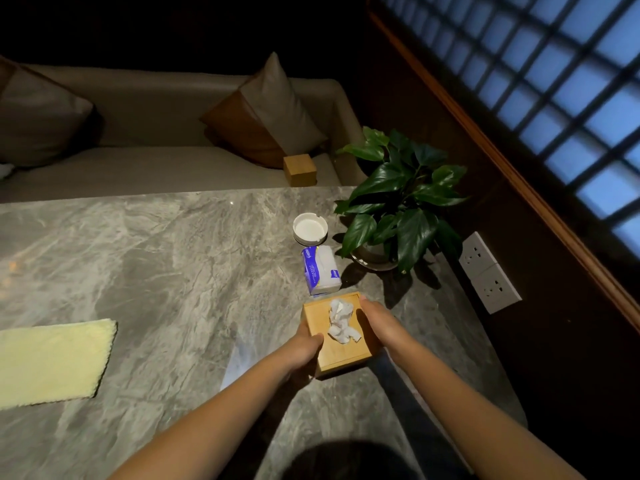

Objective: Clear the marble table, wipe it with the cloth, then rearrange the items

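Dim room, marble table (173, 254) beside a sofa (156, 168). Left hand (304, 348) and right hand (375, 323) gripped the wooden tissue box (332, 358) from opposite sides, fingers curled, near the right edge. Cloth (52, 362) lay flat, far left. Probably the clearing step: ashtray (310, 228), tissue pack (322, 270) and plant (398, 199) sat just beyond. Next: lift the box level and move it off-table.

A grey veined marble table (173, 271) carries a pale yellow flat cloth (52, 362) at its left edge. Towards the right side stand a round white ashtray (310, 229), a blue-and-white soft tissue pack (322, 270) just beside it, and a leafy green potted plant (401, 199). A square wooden tissue box (346, 355) is nearest; whether it rests on the marble cannot be told.
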{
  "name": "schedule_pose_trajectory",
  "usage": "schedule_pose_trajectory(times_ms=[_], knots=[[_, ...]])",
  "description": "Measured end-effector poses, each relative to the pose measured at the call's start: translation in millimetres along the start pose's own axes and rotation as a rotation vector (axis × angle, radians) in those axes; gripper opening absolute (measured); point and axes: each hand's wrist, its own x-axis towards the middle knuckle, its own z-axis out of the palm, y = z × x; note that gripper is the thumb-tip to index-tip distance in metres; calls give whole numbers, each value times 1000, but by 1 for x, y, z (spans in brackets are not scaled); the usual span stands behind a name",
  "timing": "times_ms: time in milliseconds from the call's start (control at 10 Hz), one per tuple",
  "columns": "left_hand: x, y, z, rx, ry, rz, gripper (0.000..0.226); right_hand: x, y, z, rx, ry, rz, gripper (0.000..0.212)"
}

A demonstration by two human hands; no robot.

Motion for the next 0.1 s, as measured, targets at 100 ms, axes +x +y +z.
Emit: schedule_pose_trajectory(times_ms=[100], knots=[[-9,-5,-7,14,65,75,51,-12,-6,8,-54,13,-42,48]])
